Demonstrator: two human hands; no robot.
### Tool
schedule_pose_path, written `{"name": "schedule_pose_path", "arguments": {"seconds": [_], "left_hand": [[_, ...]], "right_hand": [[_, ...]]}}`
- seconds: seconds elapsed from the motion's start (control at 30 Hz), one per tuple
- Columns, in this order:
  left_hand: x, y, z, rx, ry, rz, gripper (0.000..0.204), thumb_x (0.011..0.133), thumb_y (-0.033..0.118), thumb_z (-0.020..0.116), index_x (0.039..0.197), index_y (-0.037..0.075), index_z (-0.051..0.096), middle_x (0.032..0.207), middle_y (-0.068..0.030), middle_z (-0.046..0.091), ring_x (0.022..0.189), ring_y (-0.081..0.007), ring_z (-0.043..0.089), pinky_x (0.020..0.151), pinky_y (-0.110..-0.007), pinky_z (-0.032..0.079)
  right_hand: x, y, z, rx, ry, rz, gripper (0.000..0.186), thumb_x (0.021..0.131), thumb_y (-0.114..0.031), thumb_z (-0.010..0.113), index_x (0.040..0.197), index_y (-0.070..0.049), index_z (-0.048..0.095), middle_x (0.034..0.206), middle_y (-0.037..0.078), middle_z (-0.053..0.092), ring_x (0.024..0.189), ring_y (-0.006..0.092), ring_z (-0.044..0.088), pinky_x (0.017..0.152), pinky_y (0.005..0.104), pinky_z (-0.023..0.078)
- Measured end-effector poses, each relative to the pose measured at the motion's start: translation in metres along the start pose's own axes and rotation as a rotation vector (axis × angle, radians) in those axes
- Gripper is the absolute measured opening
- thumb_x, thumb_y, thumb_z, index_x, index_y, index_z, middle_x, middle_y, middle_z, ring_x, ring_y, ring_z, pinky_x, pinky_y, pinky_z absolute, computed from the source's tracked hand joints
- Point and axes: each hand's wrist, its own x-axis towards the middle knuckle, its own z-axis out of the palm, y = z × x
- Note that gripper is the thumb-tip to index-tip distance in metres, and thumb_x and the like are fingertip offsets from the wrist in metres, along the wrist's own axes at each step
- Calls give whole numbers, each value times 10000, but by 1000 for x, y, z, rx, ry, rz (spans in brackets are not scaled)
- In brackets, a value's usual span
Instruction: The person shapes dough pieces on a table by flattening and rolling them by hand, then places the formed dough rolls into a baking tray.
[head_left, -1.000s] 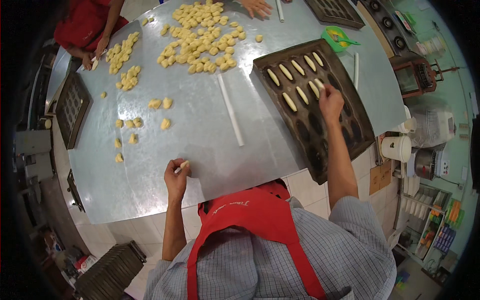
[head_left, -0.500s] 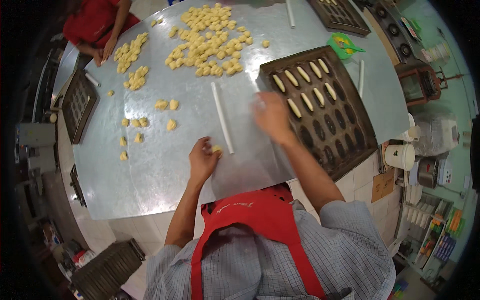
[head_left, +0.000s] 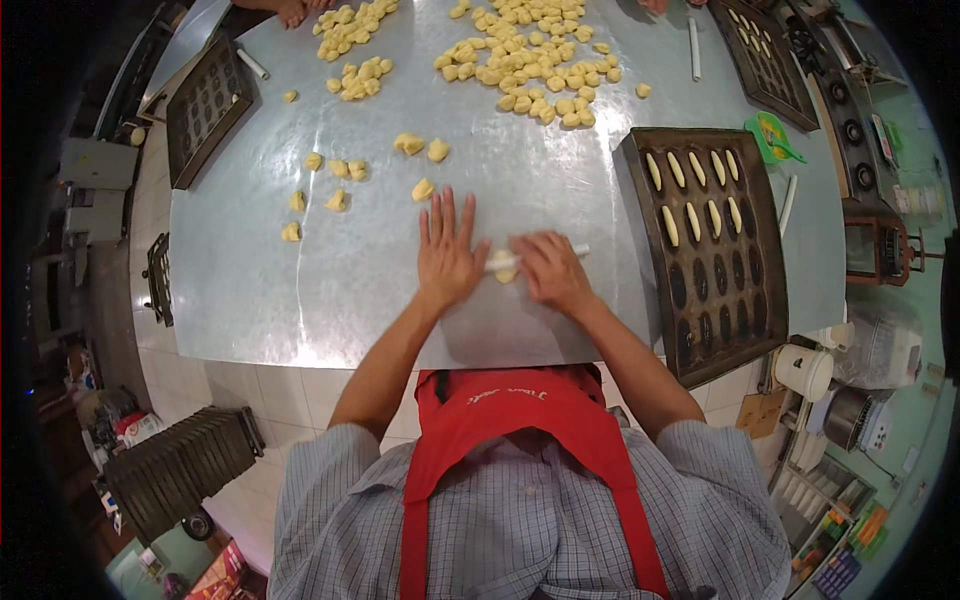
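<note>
A thin white rolling pin (head_left: 497, 264) lies slantwise across a small flattened piece of yellow dough (head_left: 506, 274) on the metal table. My left hand (head_left: 448, 255) rests flat at the pin's left end, fingers stretched and spread, its palm hiding that end. Bent fingers of my right hand (head_left: 552, 272) hold the pin near its other end, whose tip shows past the knuckles; this hand is slightly blurred. Just beyond my left fingertips sits a dough lump (head_left: 423, 190), with several more lumps (head_left: 347, 169) farther left.
To my right stands a dark moulded tray (head_left: 640, 230) with rows of slim dough pieces (head_left: 693, 222). A green bowl (head_left: 768, 138) and another white rod (head_left: 788, 205) lie beyond it. Dough balls (head_left: 540, 60) cover the far middle. Other people's hands (head_left: 290, 12) show at the far edge.
The rolling pin has gone from lying lengthwise on the table to crossing the dough under my hands. My right hand has come in from the tray side; my left hand has flattened out.
</note>
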Motion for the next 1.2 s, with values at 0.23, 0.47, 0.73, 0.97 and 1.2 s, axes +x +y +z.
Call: {"name": "schedule_pose_path", "arguments": {"seconds": [0.23, 0.47, 0.73, 0.97, 1.2], "left_hand": [[-60, 20, -6, 51, -174, 126, 766, 1055, 344, 635, 1734, 85, 392, 1819, -191, 312, 1694, -415, 248, 1368, -620, 164], [-112, 37, 3, -351, -174, 334, 686, 1008, 230, 699, 1629, 15, 501, 1650, -252, 509, 1571, -422, 443, 1309, -552, 332], [-90, 45, 0, -273, -39, 161, 602, 990, 202, 692, 1544, -4, 580, 1544, -223, 597, 1439, -453, 536, 1185, -545, 441], [-102, 41, -21, -284, -79, 113, 474, 1004, 179, 698, 1448, 18, 650, 1438, -203, 679, 1295, -425, 629, 1119, -523, 493], [-82, -143, -32, -234, 275, -413, 385, 989, 197, 724, 1321, 2, 710, 1309, -211, 730, 1176, -412, 700, 1025, -505, 553]], "right_hand": [[-40, -41, -10, -67, 68, 239, 493, 872, -202, 864, 1318, -63, 708, 1243, 154, 687, 1156, 391, 632, 990, 527, 503], [-23, -8, -10, -74, -43, 558, 375, 893, -198, 794, 1245, -92, 723, 1234, 113, 703, 1191, 365, 617, 1018, 517, 468], [-43, -44, 9, -225, -37, 93, 512, 912, -100, 667, 1419, -123, 731, 1357, 73, 707, 1246, 344, 619, 1075, 493, 462], [54, -37, 19, -186, -523, 389, 311, 892, -171, 734, 1193, -105, 773, 1172, 77, 748, 1208, 340, 633, 1037, 564, 465], [-17, -99, 44, -238, -277, 253, 769, 1000, -370, 697, 1655, -35, 474, 1711, 271, 404, 1595, 479, 374, 1280, 709, 253]]}}
